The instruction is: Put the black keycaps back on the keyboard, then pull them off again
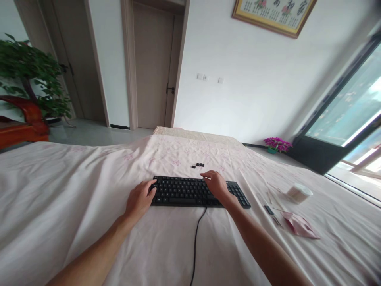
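Observation:
A black keyboard (181, 190) lies on the pale floral cloth, its cable (195, 242) running toward me. My left hand (142, 197) grips its left end, thumb and fingers closed on the edge. Over the right part of the keys is my right hand (216, 183), fingers drawn together and pointing left. Whatever its fingertips hold, if anything, is too small to make out. Just beyond the keyboard sit three small black pieces that look like keycaps: one keycap (193, 167) nearest, another keycap (198, 164) and a third keycap (202, 165) close together.
To the right lie a white roll-like container (299, 193), a folded pink cloth (299, 225), a small dark-handled tool (269, 209) and thin sticks (270, 196). The bedspread-like cloth (89, 178) has wrinkles. Purple flowers (278, 144) stand on the floor beyond, near the glass door.

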`<state>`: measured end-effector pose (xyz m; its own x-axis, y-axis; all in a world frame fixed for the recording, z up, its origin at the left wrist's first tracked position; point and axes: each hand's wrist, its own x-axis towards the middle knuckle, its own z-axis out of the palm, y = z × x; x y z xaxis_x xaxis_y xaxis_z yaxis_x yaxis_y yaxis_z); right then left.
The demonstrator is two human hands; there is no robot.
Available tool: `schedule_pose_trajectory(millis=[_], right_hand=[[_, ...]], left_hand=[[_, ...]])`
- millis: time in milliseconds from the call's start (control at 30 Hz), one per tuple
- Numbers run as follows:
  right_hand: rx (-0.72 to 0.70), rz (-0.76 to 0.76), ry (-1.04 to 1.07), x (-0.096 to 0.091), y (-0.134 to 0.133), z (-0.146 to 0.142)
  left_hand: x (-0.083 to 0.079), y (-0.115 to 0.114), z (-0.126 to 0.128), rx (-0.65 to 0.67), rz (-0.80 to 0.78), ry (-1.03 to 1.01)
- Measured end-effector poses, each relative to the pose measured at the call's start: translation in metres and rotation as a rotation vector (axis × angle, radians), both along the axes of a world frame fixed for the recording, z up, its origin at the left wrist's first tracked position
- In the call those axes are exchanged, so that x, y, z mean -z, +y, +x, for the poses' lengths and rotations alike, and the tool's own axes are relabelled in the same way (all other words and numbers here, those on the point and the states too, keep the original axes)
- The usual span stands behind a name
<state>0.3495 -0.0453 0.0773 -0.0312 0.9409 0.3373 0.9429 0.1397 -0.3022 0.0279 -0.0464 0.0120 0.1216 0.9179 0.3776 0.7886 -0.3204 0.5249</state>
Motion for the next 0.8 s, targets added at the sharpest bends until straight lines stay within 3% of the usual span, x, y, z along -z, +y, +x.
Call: schedule_pose_trajectory(millis=[133, 367, 567, 800], right_hand=[[0.001, -0.057, -0.176, 0.004, 0.04, -0.013], [0.045, -0.138, -0.267, 0.011, 0.092, -0.029], [0.043, -0.238, -0.303, 0.016, 0.108, -0.038], [-0.023, -0.279, -0.219, 0.013, 0.108, -0.038]], left_hand=[[0.0, 0.0, 0.001, 0.001, 0.011, -0.013], [-0.001, 0.0, 0.002, -0.01, 0.01, -0.013], [0.0, 0.0, 0.002, -0.01, 0.006, -0.016], [-0.001, 0.0, 0.001, -0.008, 0.006, -0.022]])
